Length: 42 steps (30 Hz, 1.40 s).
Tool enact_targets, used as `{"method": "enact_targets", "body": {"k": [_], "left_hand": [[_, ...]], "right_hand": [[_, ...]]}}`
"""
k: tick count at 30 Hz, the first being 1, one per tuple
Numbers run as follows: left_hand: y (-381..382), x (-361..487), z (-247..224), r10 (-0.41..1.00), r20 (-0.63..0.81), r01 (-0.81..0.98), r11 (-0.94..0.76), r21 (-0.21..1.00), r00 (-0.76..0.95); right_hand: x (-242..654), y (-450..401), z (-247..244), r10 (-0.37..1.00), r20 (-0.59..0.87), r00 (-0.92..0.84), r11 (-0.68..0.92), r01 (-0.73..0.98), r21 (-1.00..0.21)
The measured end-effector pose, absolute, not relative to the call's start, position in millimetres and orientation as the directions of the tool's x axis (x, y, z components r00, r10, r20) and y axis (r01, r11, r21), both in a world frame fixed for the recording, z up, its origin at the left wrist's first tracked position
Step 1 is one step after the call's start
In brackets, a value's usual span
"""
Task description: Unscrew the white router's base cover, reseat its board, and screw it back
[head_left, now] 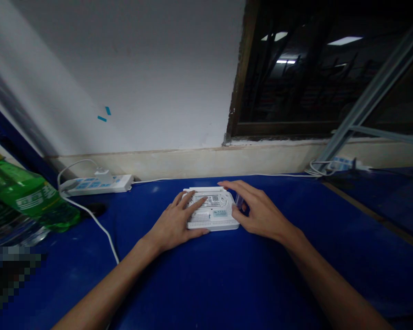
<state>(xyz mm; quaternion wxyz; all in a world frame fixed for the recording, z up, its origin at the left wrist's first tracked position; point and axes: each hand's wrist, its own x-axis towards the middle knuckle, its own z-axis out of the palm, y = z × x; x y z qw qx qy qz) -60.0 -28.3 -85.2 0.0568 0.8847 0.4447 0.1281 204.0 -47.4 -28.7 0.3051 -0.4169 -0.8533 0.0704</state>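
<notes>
Head view: left hand (175, 221) splayed across rounded, perforated white box (223, 221), right hand (260, 209) curved, grip unclear.

Pale wall (158, 82) beside dark window (306, 91)

White device (209, 221), centre of frame, is looking like smooth hard plastic, perforated in part; its pale label (220, 213) is looking like paper or film. Blue tabletop (199, 275), lower centre, is showing smooth, softly glossy finish. Green bottle (29, 197), left edge, is shining like see-through plastic. Power strip (121, 184), left of centre, is showing smooth plastic. Wall (158, 82), upper left, is looking matt. Window pane (296, 87), upper right, is reflecting lights like glossy glass.
</notes>
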Motion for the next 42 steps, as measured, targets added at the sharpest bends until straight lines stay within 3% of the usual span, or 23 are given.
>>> {"method": "enact_targets", "body": {"k": [42], "left_hand": [[-29.0, -59.7, -85.9, 0.799, 0.185, 0.775, -0.6, 0.196, 0.572]], "right_hand": [[202.1, -43.9, -38.2, 0.741, 0.537, -0.402, 0.636, 0.676, -0.372]]}}
